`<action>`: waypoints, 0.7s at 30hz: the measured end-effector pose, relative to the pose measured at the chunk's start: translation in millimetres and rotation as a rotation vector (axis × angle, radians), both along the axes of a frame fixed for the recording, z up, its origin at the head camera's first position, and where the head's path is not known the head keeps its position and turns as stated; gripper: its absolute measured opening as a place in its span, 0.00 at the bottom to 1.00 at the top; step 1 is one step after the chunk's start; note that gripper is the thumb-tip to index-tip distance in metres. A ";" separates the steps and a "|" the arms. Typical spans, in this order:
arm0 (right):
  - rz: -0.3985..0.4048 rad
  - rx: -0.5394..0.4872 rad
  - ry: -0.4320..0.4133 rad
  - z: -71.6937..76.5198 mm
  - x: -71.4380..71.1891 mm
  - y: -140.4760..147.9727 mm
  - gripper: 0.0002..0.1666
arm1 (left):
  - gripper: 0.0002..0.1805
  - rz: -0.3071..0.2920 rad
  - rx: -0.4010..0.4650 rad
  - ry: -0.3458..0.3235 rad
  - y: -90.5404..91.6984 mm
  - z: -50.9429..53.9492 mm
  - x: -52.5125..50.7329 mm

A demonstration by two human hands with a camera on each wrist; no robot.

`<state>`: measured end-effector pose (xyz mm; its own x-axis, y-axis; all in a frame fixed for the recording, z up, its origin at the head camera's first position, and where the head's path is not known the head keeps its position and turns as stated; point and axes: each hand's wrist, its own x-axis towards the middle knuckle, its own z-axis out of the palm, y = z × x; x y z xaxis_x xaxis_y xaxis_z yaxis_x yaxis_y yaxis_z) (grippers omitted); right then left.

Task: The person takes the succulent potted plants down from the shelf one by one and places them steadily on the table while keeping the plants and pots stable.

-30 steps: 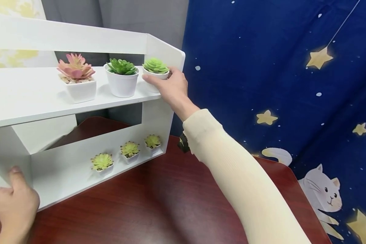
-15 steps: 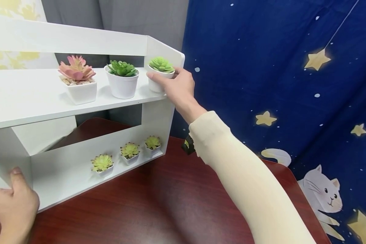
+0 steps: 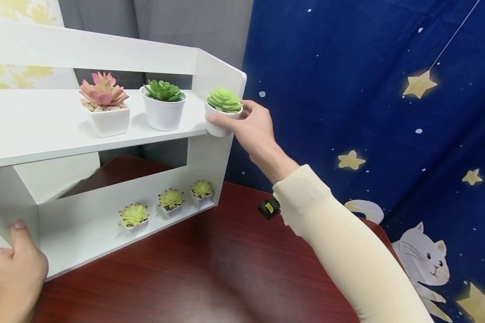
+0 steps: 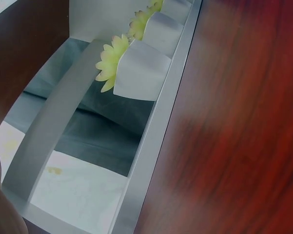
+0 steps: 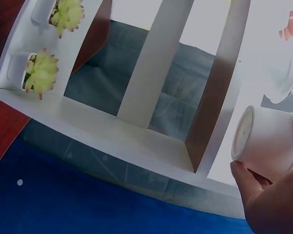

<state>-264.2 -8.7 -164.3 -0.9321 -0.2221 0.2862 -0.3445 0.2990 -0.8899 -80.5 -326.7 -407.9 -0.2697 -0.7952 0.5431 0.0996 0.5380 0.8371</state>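
My right hand [image 3: 260, 132] grips a small potted succulent [image 3: 224, 101] with bright green leaves by its round white pot. In the right wrist view the pot [image 5: 273, 141] is tipped so that its underside shows, off the board at the right end of the white shelf's [image 3: 48, 137] upper level. To its left stand a dark green potted succulent [image 3: 163, 107] and a pink potted succulent [image 3: 107, 116] in a square pot. At the lower left my left hand [image 3: 18, 264] holds the shelf's side panel, thumb on the inner face; most of its fingers are hidden.
Several small yellow-green succulents stand on the lower level, such as the leftmost one [image 3: 134, 215]. Beneath the shelf is a dark red wooden table [image 3: 178, 278]. A blue star-patterned curtain [image 3: 327, 89] hangs at the right, a grey one [image 3: 194, 22] behind.
My right hand has drawn the bright green succulent rightward and toward me, from beside the dark green one to past the upper board's front edge. The left hand stays at the side panel.
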 end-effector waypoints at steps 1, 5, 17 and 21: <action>0.007 -0.006 0.000 -1.2 0.8 2.4 0.41 | 0.32 0.000 0.006 0.002 -0.2 -0.4 -0.1; 0.020 0.000 -0.006 -8.2 3.6 13.2 0.42 | 0.32 -0.006 0.034 0.004 1.3 0.0 -0.8; 0.037 0.027 -0.044 -43.5 7.0 54.8 0.43 | 0.27 0.001 0.141 0.002 12.1 -0.7 -7.9; 0.029 0.005 -0.054 -55.4 3.3 67.1 0.42 | 0.28 -0.015 0.150 -0.003 10.2 -3.8 -8.9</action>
